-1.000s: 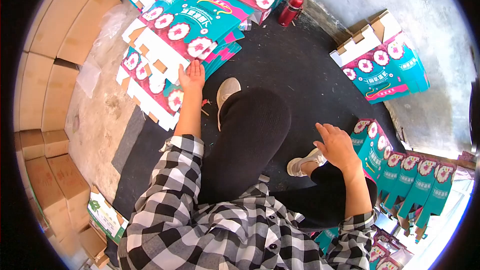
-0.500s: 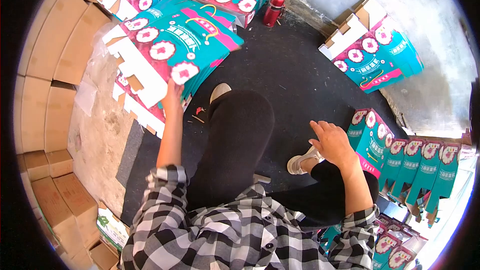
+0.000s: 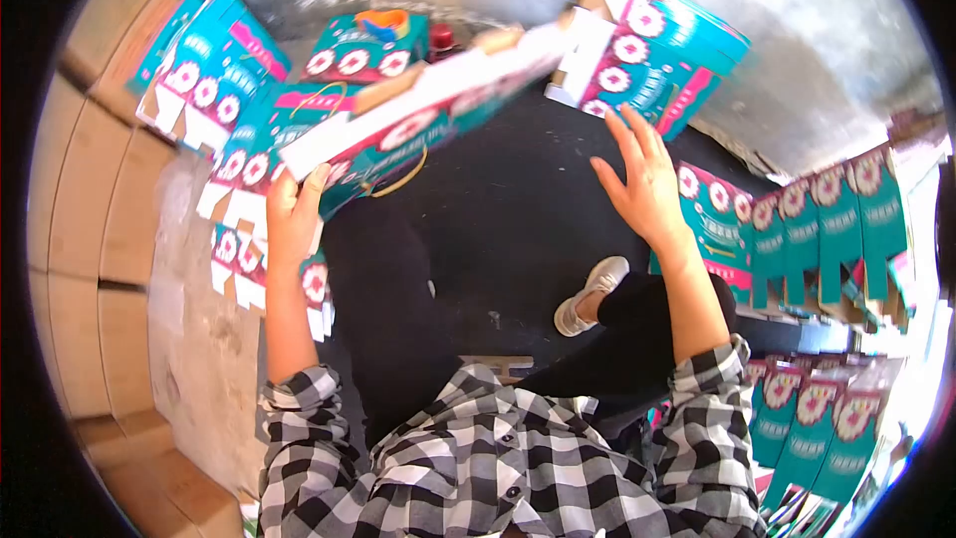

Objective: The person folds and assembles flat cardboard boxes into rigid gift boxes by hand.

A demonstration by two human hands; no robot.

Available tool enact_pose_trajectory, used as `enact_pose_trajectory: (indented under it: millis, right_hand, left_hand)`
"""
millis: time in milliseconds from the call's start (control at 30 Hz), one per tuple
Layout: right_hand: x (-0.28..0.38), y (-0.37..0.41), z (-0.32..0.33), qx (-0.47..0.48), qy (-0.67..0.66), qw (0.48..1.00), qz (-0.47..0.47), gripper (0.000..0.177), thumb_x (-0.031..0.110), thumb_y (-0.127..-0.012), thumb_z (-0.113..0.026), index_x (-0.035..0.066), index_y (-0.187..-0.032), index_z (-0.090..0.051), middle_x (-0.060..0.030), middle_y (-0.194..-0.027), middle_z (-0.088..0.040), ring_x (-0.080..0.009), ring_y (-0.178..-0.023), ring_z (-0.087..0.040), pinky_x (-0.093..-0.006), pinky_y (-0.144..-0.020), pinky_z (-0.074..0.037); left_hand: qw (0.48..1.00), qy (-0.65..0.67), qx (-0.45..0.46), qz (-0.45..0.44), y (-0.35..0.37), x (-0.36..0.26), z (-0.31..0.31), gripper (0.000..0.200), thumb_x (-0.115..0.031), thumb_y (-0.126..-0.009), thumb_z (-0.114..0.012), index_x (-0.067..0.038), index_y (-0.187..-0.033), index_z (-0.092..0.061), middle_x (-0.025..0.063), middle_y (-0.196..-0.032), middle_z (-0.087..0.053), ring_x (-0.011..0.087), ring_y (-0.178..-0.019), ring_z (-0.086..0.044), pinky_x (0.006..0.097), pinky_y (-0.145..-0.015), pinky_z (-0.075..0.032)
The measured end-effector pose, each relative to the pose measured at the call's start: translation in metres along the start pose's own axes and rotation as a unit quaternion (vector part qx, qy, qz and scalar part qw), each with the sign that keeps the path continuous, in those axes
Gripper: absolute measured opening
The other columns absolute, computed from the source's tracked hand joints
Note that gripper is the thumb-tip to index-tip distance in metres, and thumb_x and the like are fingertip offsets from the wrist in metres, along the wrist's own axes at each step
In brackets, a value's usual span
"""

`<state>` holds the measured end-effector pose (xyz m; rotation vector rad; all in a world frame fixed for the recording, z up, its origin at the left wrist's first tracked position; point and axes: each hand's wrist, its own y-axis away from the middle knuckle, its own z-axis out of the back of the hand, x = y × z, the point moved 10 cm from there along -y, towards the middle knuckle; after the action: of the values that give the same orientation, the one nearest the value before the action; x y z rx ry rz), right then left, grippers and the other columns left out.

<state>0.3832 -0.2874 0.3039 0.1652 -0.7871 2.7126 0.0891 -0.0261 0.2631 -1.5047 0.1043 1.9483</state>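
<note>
One box [image 3: 418, 130] slants over the far left part of the dark mat [image 3: 498, 209], with our left hand [image 3: 294, 219] closed on its near end, thumb set against the fingers. Our right hand [image 3: 645, 189] is open and holds nothing; its fingers spread above the mat's right half. A yellow cord [image 3: 403, 177] loops below the box. The box's far end is blurred, and we cannot tell whether it touches the carton [image 3: 647, 55] propped beyond the mat's far right edge.

Beside the mat's left edge lies a pile of flat cartons [image 3: 256, 167], white tabs outward; upright boxes [image 3: 827, 209] stand in a row past its right edge.

To handle the box well, we judge it best to pinch its end firmly without creasing the board, since one hand bears a long, lopsided load. Our spread right hand could steady the far end over the mat. We should keep the cord free of the pile's tabs and leave space around the propped carton.
</note>
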Motion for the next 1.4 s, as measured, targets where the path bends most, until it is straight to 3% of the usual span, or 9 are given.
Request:
enact_pose_trajectory:
  millis: [100, 200, 300, 400, 500, 700, 867, 1033, 1400]
  right_hand:
    - [-0.013, 0.003, 0.026, -0.03, -0.009, 0.999, -0.009, 0.073, 0.029, -0.075, -0.073, 0.006, -0.136, -0.04, -0.0203, -0.139, -0.038, -0.0376, -0.127, -0.037, -0.0445, -0.103, -0.033]
    - [-0.029, 0.026, -0.012, 0.146, -0.122, 0.982, -0.015, 0.059, 0.037, -0.079, -0.069, 0.007, -0.127, -0.052, -0.0176, -0.122, -0.055, -0.0327, -0.114, -0.052, -0.039, -0.095, -0.042]
    - [-0.029, 0.044, -0.039, 0.253, -0.171, 0.95, -0.066, 0.038, 0.04, -0.088, -0.057, 0.009, -0.109, -0.064, -0.0183, -0.095, -0.065, -0.0345, -0.091, -0.062, -0.0404, -0.079, -0.048]
    - [-0.036, 0.051, -0.053, 0.313, -0.157, 0.928, -0.13, 0.046, 0.046, -0.093, -0.047, 0.005, -0.102, -0.066, -0.0222, -0.082, -0.064, -0.0382, -0.081, -0.062, -0.0414, -0.074, -0.048]
    - [-0.047, 0.055, -0.064, 0.284, -0.225, 0.913, -0.187, 0.048, 0.047, -0.094, -0.046, 0.004, -0.1, -0.066, -0.0235, -0.08, -0.063, -0.0383, -0.079, -0.062, -0.0412, -0.074, -0.048]
    - [-0.052, 0.058, -0.083, 0.242, -0.482, 0.784, -0.308, 0.054, 0.047, -0.095, -0.044, -0.001, -0.113, -0.06, -0.0108, -0.093, -0.067, -0.0194, -0.084, -0.065, -0.0317, -0.073, -0.055]
    - [-0.048, 0.067, -0.102, 0.235, -0.541, 0.737, -0.331, 0.048, 0.043, -0.096, -0.045, -0.001, -0.111, -0.06, -0.0112, -0.096, -0.066, -0.0208, -0.087, -0.066, -0.0328, -0.074, -0.054]
    - [-0.083, 0.076, -0.11, 0.229, -0.514, 0.738, -0.372, 0.044, 0.04, -0.095, -0.048, 0.0, -0.104, -0.062, -0.0087, -0.09, -0.066, -0.0182, -0.077, -0.066, -0.0307, -0.067, -0.054]
    - [-0.172, 0.05, -0.1, 0.133, -0.31, 0.872, -0.355, 0.044, 0.035, -0.092, -0.047, -0.007, -0.085, -0.061, -0.0143, -0.067, -0.064, -0.022, -0.054, -0.064, -0.0323, -0.053, -0.052]
  left_hand:
    - [0.988, -0.024, 0.148, -0.021, -0.028, -0.015, -0.055, 0.028, -0.012, -0.091, -0.058, 0.005, -0.113, -0.056, 0.0081, -0.095, -0.065, 0.011, -0.087, -0.061, 0.0264, -0.079, -0.048]
    - [0.958, 0.002, 0.278, -0.067, -0.035, -0.064, -0.099, 0.033, -0.014, -0.09, -0.06, 0.004, -0.116, -0.055, 0.0083, -0.095, -0.065, 0.013, -0.085, -0.062, 0.0267, -0.078, -0.049]
    - [0.962, -0.008, 0.271, -0.036, -0.057, -0.08, -0.119, 0.036, -0.015, -0.088, -0.061, 0.004, -0.117, -0.054, 0.0117, -0.102, -0.063, 0.0192, -0.094, -0.062, 0.0302, -0.084, -0.047]
    - [0.945, -0.173, 0.035, -0.275, -0.066, -0.128, -0.114, 0.042, -0.017, -0.084, -0.064, 0.001, -0.121, -0.052, 0.0201, -0.123, -0.052, 0.0315, -0.118, -0.048, 0.0376, -0.099, -0.037]
    - [0.954, -0.16, 0.012, -0.253, -0.036, -0.135, -0.132, 0.06, -0.02, -0.08, -0.07, -0.001, -0.13, -0.044, 0.0198, -0.132, -0.046, 0.032, -0.126, -0.042, 0.0389, -0.104, -0.034]
    - [0.926, -0.155, 0.308, -0.153, 0.071, -0.09, -0.247, 0.108, -0.038, -0.064, -0.081, 0.003, -0.142, -0.019, 0.0272, -0.143, -0.028, 0.0386, -0.133, -0.03, 0.0442, -0.109, -0.029]
    - [0.969, -0.035, 0.237, -0.059, 0.065, -0.058, -0.269, 0.081, -0.031, -0.083, -0.062, 0.003, -0.142, -0.018, 0.029, -0.14, -0.031, 0.0402, -0.13, -0.035, 0.0427, -0.104, -0.035]
    - [0.978, 0.006, 0.207, 0.001, 0.063, -0.028, -0.268, 0.059, -0.014, -0.091, -0.046, -0.005, -0.144, -0.021, 0.0227, -0.143, -0.033, 0.0353, -0.131, -0.036, 0.0375, -0.105, -0.034]
    - [0.952, -0.143, 0.225, -0.151, 0.121, -0.053, -0.209, 0.063, 0.0, -0.083, -0.055, -0.017, -0.14, -0.034, 0.0237, -0.131, -0.042, 0.0412, -0.108, -0.054, 0.0433, -0.087, -0.047]
